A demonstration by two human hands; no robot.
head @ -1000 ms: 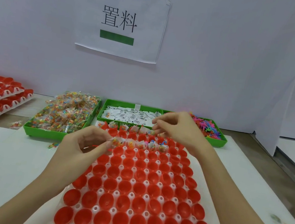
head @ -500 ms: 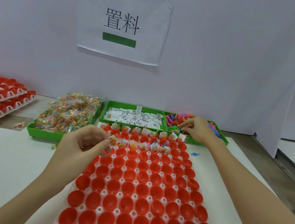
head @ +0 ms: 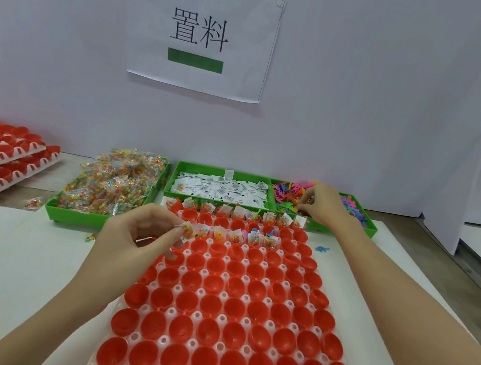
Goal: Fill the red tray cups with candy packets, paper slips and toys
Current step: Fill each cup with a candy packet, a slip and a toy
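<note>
The right hand (head: 324,205) had left the red tray (head: 227,310) and now pinched among the toys (head: 288,196) in the far right bin, while the left hand (head: 139,231) still pinched a candy packet (head: 187,230) over the second row, so toys came next.

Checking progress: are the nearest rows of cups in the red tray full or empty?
Empty. The near red tray cups show bare red insides; only the two farthest rows hold candy packets.

Two bare forearms, no sleeves; hands (head: 136,229) ungloved, ringless, with longish unpainted nails.
</note>
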